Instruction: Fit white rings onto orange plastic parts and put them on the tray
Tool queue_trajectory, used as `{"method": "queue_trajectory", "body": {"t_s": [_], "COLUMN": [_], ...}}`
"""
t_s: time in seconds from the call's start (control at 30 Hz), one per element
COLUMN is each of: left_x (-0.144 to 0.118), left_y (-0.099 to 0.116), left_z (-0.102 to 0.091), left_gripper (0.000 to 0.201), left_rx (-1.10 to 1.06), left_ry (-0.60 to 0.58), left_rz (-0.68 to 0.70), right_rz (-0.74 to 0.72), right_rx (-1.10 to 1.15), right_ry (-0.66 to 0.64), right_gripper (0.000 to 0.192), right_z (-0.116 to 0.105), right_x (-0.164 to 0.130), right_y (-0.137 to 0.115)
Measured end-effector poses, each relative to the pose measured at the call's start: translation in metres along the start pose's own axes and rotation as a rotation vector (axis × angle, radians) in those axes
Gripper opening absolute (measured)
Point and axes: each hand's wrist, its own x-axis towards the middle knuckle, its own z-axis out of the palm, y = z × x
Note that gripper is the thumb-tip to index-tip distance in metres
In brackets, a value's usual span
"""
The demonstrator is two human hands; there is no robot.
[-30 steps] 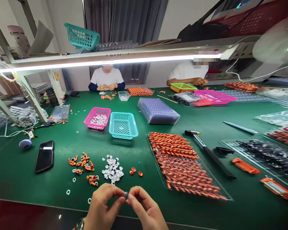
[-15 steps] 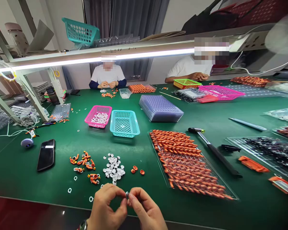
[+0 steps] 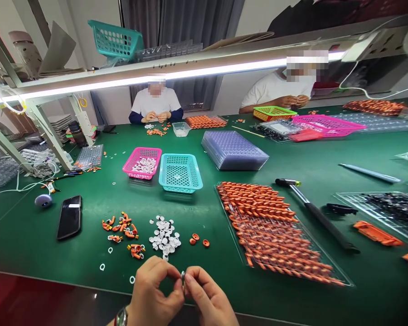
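My left hand (image 3: pixel 156 294) and my right hand (image 3: pixel 206 299) meet at the near edge of the green table (image 3: pixel 88 194), both pinching one small grey-white round part (image 3: pixel 182 276) between thumbs and forefingers. Just beyond my hands lies a heap of small white round caps (image 3: pixel 163 235). To its left are scattered orange pieces (image 3: pixel 122 230) and a few white rings (image 3: pixel 102 267). Two orange rings (image 3: pixel 199 240) lie to the right of the caps.
A clear tray of orange parts (image 3: pixel 272 231) lies to the right, with a hammer (image 3: pixel 316 213) beside it. A teal basket (image 3: pixel 180 172), a pink basket (image 3: pixel 142 163) and a phone (image 3: pixel 70 216) sit farther off. Two people work at the far side.
The view has shifted slightly, so the table things sit a little to the right. My hands keep pinching the small part with only slight finger movement.
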Motion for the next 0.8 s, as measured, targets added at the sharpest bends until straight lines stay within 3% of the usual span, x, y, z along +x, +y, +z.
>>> {"method": "queue_trajectory", "body": {"t_s": [0.4, 0.6, 0.8], "left_x": [-0.001, 0.003, 0.002], "left_y": [-0.002, -0.007, -0.013], "left_z": [-0.003, -0.01, -0.015], "left_gripper": [0.014, 0.014, 0.01], "left_rx": [0.0, 0.048, -0.006], "left_ry": [-0.114, -0.135, -0.163], "left_rz": [-0.031, -0.075, -0.075], "right_rz": [0.448, 0.559, 0.555], "right_rx": [0.455, 0.518, 0.553], "right_ry": [-0.235, -0.275, -0.301], "right_gripper": [0.034, 0.029, 0.027], "right_z": [-0.005, -0.012, -0.017], "right_x": [0.007, 0.006, 0.007], "right_y": [-0.012, -0.011, -0.019]}}
